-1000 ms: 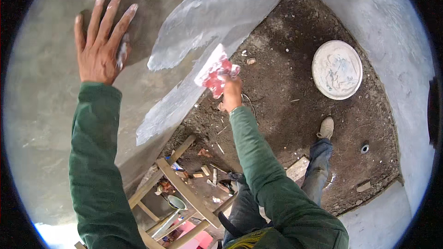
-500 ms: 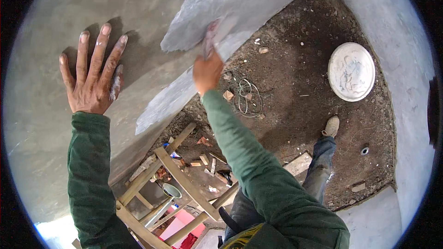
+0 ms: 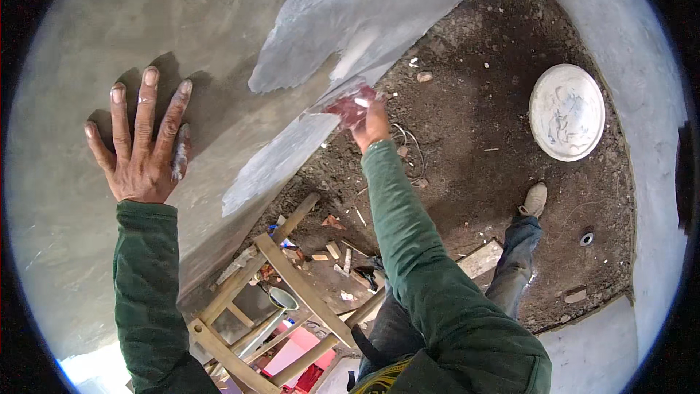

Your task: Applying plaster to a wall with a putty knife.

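Note:
My left hand (image 3: 144, 138) is spread open, its palm against the grey wall (image 3: 219, 14). White paste clings to its thumb. My right hand (image 3: 372, 125) is closed round a dark red putty scraper (image 3: 345, 107), smeared with white, its blade against the low part of the wall; motion blurs it. Around the blade lie patches of pale filler: a large one (image 3: 313, 29) above and a long narrow one (image 3: 273, 164) along the wall's lower edge.
A round white lid or pan (image 3: 567, 112) smeared with paste rests on the dirt floor (image 3: 467, 138). A wooden frame (image 3: 302, 288) stands near my legs, with a long-handled scoop (image 3: 283, 299) and wood scraps by it. My shoe (image 3: 534, 199) is on the floor.
My right hand has swept the scraper down and to the right across the wall, and a fresh pale streak shows there. My left hand stays flat on the wall.

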A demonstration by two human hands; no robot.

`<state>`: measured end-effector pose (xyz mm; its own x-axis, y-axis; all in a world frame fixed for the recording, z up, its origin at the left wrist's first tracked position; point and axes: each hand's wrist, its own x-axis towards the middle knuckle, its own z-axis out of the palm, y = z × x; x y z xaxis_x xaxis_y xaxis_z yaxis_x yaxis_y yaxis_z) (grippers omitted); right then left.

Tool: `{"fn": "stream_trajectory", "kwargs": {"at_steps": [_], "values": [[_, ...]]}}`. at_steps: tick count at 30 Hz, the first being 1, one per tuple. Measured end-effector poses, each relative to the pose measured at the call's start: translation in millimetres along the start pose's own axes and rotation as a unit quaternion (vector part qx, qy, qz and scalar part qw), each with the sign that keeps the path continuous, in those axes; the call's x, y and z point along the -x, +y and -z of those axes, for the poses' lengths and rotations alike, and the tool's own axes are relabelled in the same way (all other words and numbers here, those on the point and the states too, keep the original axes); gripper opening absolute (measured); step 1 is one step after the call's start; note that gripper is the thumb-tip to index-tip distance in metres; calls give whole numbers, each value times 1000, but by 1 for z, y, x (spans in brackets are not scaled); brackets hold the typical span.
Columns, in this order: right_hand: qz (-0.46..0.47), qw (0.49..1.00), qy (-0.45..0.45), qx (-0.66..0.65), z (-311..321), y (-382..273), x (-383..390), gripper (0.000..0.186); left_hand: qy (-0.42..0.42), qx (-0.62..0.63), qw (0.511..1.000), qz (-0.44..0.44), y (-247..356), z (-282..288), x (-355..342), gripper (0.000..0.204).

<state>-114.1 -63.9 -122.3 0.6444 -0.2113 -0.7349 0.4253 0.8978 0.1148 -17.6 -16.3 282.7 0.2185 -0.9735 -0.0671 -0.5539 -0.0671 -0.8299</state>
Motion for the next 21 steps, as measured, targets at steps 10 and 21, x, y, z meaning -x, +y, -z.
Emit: {"fn": "stream_trajectory", "kwargs": {"at_steps": [10,21], "values": [[155,977,-33,143,-67,-116,21,39,2,13,1000,-2,1,1,-3,68],[304,890,-103,323,-78,11,86,45,-20,68,997,-3,-2,3,-3,78]]}}
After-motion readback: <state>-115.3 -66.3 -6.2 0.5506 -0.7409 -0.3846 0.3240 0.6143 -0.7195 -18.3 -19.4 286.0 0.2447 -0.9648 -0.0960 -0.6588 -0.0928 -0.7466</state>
